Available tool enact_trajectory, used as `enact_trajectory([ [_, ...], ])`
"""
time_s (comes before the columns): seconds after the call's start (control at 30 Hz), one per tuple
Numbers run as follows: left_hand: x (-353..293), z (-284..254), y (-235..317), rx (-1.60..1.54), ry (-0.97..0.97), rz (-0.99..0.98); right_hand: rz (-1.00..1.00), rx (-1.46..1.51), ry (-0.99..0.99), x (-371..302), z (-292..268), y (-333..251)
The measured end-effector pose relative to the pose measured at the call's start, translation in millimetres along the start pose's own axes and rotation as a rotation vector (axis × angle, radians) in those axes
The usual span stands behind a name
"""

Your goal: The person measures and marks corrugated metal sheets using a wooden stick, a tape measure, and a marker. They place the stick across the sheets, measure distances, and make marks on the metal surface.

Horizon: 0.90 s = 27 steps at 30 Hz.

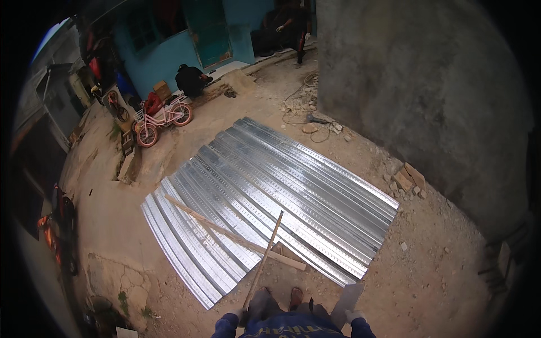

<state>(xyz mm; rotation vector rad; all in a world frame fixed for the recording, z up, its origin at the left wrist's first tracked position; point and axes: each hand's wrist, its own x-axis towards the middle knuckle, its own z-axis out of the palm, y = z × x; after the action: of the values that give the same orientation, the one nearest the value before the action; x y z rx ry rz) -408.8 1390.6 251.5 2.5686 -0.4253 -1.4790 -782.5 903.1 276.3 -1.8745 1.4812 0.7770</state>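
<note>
First, at left, note the pink bicycle [163,121], standing beside a crouching person [192,82]. Next, locate the wooden strip [214,225], lying diagonally across the ribbed metal sheets [270,191], spread flat on the bare ground ahead of the feet. At lower centre, observe the left hand [242,318], closed around the lower end of a thin wooden stick [264,260], inclined past the sheets' near edge. Further right, observe the right hand [355,316], gripping a flat grey plate [346,301]. Finally, note the blocks [410,179] at the foot of the grey wall [417,73].

Metal sheets [282,194]: silver, dashed stripes. Beyond them: pink bicycle [163,120], turquoise wall [163,59]. Right of them: grey wall [406,73]. Across them: brown stick [273,234].
</note>
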Motion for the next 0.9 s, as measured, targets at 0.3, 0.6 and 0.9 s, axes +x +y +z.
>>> enact_trajectory([
  [0.3, -68.2, -157.2, 145.9, 0.154, -0.166, 0.259, 0.041, 0.011, -0.058, -24.6, 23.2, -5.3],
  [0.6, -0.3, -154.5, 181.3, 0.372, -0.323, 0.204, 0.281, 0.191, -0.135, -96.5, -0.6, -55.8],
  [0.9, -1.0, -243.5, 182.7, 0.518, -0.513, 0.347, 0.294, 0.142, -0.176, -48.4, 7.2, -27.4],
])
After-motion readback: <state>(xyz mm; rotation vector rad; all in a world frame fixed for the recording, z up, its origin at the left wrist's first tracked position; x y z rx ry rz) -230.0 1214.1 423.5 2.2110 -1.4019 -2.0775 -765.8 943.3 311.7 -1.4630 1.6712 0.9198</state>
